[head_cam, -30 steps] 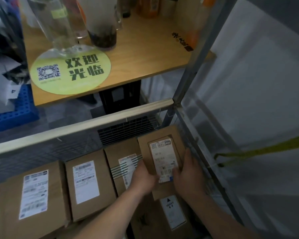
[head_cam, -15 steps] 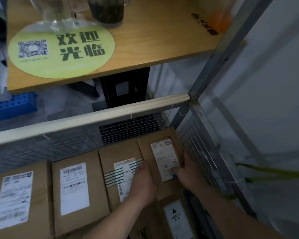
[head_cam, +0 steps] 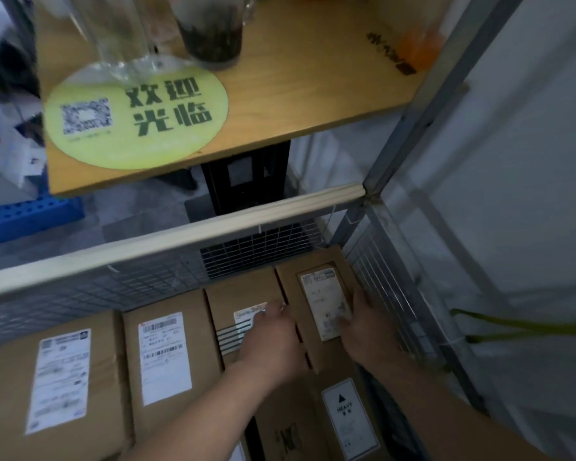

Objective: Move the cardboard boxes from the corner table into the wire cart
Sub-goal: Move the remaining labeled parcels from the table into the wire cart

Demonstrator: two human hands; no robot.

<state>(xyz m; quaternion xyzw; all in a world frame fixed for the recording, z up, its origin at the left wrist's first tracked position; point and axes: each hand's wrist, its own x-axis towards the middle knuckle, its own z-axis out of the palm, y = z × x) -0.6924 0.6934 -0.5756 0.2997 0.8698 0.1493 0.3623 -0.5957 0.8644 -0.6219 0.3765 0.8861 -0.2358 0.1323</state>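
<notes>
Boxes (head_cam: pixel 167 354) already line the cart (head_cam: pixel 180 241) floor from the left, labels up, side by side. Change vs a second ago: small box (head_cam: pixel 316 291) sits lower and further back, now in the rear right corner. Its left edge is flush against the striped-label box (head_cam: pixel 243 314) and its far end is near the back mesh. Reads as seated or nearly so, so this transfer looks about done and only the release is left. Left hand (head_cam: pixel 273 341) has moved up to the small box's left edge. Fingers curl down over the seam between the two boxes, tips hidden, so can't tell how firm the grip is. Right hand (head_cam: pixel 368 327) holds the opposite edge, thumb across the white label, fingers running along the right side between box and side mesh (head_cam: pixel 386 294). My guess at the risk: fingers catch there on pull-out. Table (head_cam: pixel 313 78) above carries glassware (head_cam: pixel 210 28) and a round green sign (head_cam: pixel 137 118).
</notes>
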